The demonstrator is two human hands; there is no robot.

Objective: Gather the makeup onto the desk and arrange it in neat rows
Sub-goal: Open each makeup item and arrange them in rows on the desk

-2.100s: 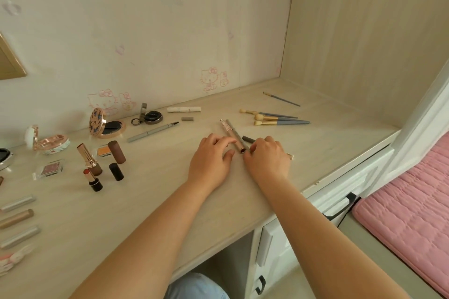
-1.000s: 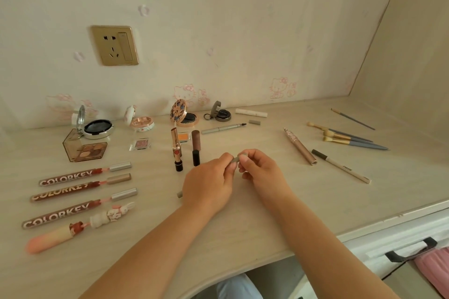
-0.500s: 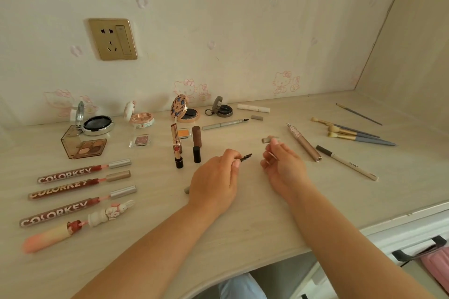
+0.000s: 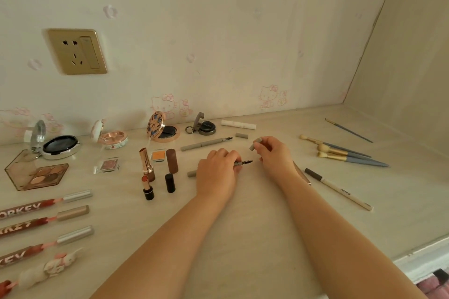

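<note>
Item: grey brow pencil [image 4: 239, 163], spoolie end exposed, lying low over the middle of the desk [image 4: 243, 238], in front of a matching grey pencil [image 4: 206, 144] already laid out.

Grip: left hand [image 4: 216, 172] curls round the barrel, pinching it near the brush; the tail pokes out behind the hand. Right hand [image 4: 273, 153] pinches the small grey cap [image 4: 255, 143] between thumb and fingertips, held apart from the brush tip.

Handling: judged light, stiff and slim; the smooth round barrel is likely to roll once laid down. Best held mid-barrel, off the bristles, which look soft and easily bent. The cap is tiny and easily dropped; a fingertip pinch suits it.

Nearby: lipsticks [image 4: 147, 165] upright to the left, brushes [image 4: 345, 153] to the right.
</note>
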